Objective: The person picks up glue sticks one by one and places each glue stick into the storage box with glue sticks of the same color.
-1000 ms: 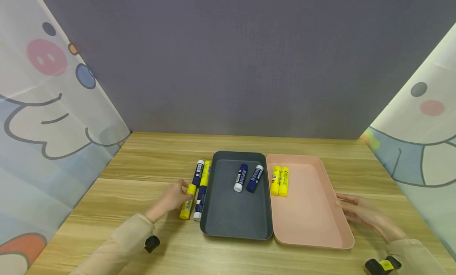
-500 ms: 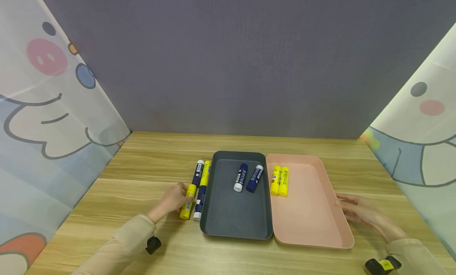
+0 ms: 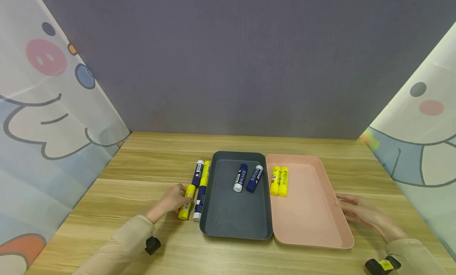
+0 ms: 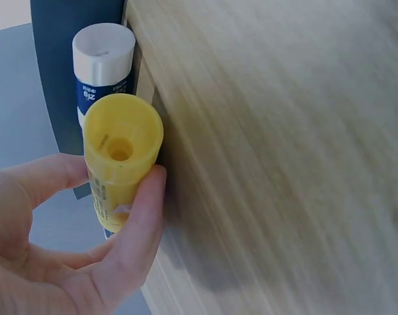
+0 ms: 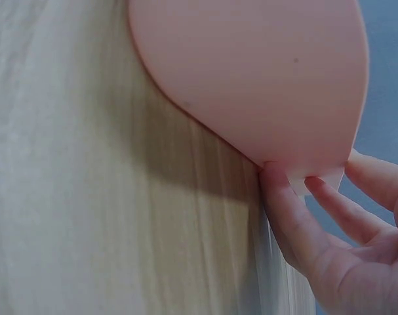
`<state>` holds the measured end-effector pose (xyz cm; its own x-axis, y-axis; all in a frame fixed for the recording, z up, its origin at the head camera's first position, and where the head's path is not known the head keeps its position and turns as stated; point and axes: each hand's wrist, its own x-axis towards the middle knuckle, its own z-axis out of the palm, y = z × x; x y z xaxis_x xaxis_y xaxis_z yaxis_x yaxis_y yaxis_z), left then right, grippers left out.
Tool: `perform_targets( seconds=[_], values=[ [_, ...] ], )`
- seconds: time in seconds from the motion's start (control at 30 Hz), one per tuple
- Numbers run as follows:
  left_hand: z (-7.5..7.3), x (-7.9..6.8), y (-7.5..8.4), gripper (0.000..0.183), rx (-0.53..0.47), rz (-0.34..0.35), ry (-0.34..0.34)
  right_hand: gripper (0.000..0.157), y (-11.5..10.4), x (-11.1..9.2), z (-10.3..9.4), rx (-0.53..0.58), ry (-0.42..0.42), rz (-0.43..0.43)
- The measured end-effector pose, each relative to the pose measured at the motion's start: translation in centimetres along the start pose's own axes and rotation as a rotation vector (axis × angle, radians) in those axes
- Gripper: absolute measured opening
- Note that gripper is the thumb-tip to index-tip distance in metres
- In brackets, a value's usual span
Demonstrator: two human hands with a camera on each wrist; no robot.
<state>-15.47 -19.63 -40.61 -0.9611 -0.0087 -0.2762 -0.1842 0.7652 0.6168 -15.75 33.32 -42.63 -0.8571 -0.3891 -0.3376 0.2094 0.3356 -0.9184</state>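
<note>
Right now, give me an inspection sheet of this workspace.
Surface: woodgrain table.
Job's things: two blue glue sticks in the dark tray, two yellow glue sticks in the pink tray; left of the dark tray, four more sticks, two per colour.
Clutter: nothing seen.
Left hand: pinches a yellow glue stick outside the trays.
Right hand: touches the pink tray's outer side.
Cables: nothing seen.
Surroundings: grey panel behind, cartoon sheets at both sides.

Wood-grain tabletop (image 3: 153,156), grey panel (image 3: 246,61) behind — cartoon-printed sheets (image 3: 53,120) at left and right.
</note>
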Motion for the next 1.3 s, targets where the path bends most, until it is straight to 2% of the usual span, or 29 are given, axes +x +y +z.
perform_targets(
  seconds=[0.27, 0.43, 0.73, 0.9, 1.07, 1.3],
  values=[
    [-0.3, 0.1, -0.1, 0.044, 0.009, -0.02, -0.003, 0.066, 0.1, 0.0, -0.1, 0.026, -0.003, -0.006],
    [-0.5, 0.1, 0.1, 0.044, 0.0, 0.007, 0.005, 0.066, 0.1, 0.1, -0.1, 0.046, -0.019, -0.012],
    [-1.6, -0.2, 0.5, 0.047, 0.005, 0.048, -0.003, 0.067, 0.1, 0.1, 0.0, 0.011, -0.014, -0.009],
    [-2.1, -0.2, 0.7, 0.046, -0.003, 0.059, -0.003, 0.066, 0.2, 0.1, -0.1, 0.047, -0.018, -0.01],
    [-2.6, -0.3, 1.4, 0.045, -0.022, 0.078, -0.021, 0.066, 0.3, 0.1, -0.1, 0.065, -0.011, -0.005],
    [-2.9, 0.0, 3.1, 0.048, 0.017, 0.14, -0.046, 0.065, 0.2, 0.1, 0.0, 0.04, 0.001, -0.015]
  ],
)
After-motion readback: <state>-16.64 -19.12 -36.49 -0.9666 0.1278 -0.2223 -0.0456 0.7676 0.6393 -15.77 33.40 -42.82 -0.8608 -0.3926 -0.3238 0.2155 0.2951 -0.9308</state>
